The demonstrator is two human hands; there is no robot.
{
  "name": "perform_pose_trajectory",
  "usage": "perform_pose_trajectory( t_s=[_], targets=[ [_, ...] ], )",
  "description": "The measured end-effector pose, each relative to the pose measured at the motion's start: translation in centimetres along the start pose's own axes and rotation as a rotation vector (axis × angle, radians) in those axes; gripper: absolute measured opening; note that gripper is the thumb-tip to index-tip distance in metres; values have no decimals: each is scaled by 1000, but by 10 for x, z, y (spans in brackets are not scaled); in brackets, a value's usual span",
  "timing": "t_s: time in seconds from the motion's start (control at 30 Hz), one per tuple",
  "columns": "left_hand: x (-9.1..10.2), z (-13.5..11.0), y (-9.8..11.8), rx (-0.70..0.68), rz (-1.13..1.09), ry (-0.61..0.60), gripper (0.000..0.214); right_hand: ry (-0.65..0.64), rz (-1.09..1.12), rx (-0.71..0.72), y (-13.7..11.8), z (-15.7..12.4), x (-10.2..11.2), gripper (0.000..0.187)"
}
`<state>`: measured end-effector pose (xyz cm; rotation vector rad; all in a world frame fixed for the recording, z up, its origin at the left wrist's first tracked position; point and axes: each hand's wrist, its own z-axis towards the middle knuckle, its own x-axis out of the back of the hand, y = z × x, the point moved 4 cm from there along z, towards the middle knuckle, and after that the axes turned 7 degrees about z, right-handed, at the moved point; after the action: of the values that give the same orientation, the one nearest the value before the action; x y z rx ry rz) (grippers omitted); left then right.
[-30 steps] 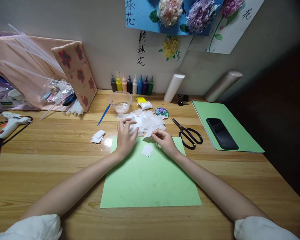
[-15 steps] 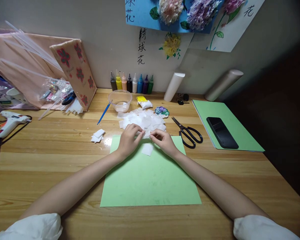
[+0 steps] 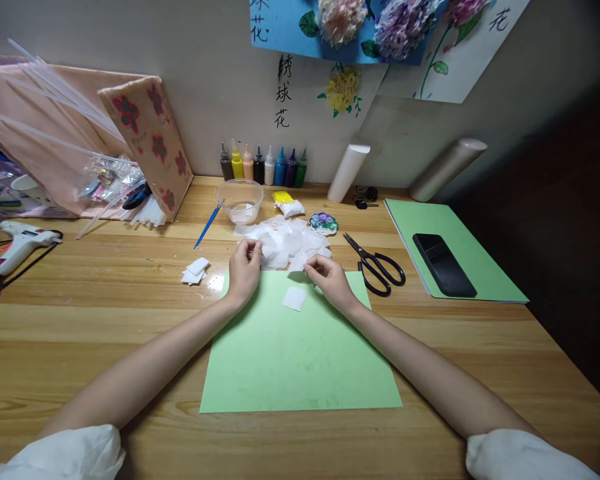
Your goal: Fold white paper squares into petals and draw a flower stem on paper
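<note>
A loose pile of thin white paper squares (image 3: 285, 241) lies at the far edge of a green sheet (image 3: 300, 360). My left hand (image 3: 244, 270) is closed in a pinch at the pile's left side, apparently on a white paper square (image 3: 270, 251); its exact grip is partly hidden. Between the thumb and fingers of my right hand (image 3: 330, 280) is another white paper square (image 3: 298, 263), held over the sheet's far edge. One single white square (image 3: 295, 299) lies flat on the green sheet, just below the two hands.
Black-handled scissors (image 3: 375, 264) lie right of the pile. Behind it stand a clear plastic bowl (image 3: 240, 201) and several paint bottles (image 3: 264, 167). Small white pieces (image 3: 196, 271) lie on the left, with a glue gun (image 3: 20, 247) farther out. A phone (image 3: 444, 265) rests on green paper.
My hands have moved apart: the left shifted left to the pile's side, while the right stayed nearly in place. A paper square now shows clearly in the right fingers.
</note>
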<state>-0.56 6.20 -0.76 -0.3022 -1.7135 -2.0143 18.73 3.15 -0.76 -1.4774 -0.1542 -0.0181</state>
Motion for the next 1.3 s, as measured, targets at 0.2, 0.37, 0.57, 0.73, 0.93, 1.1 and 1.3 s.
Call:
perform_pose_trajectory(
  t_s=[0.2, 0.37, 0.57, 0.73, 0.93, 1.1, 1.3],
  targets=[
    [0, -15, 25, -322, 202, -12, 23, -28, -20, 6, 1, 0, -2, 20],
    [-13, -28, 40, -560, 306, -326, 22, -81, 6, 27, 1, 0, -5, 17],
    [-16, -26, 34, -548, 282, -346, 23, -104, 2, 38, 0, 0, -5, 15],
    [-17, -26, 33, -554, 277, -355, 21, -115, 14, 41, 2, 0, -5, 16],
    [-17, -26, 33, -535, 269, -366, 21, -135, 68, 23, -2, -1, -6, 20],
    [-17, -26, 33, -523, 248, -367, 21, -150, 79, 14, -3, 0, -6, 21],
    [-16, -25, 34, -516, 237, -366, 21, -156, 84, 24, 0, 0, -6, 18]
  ],
)
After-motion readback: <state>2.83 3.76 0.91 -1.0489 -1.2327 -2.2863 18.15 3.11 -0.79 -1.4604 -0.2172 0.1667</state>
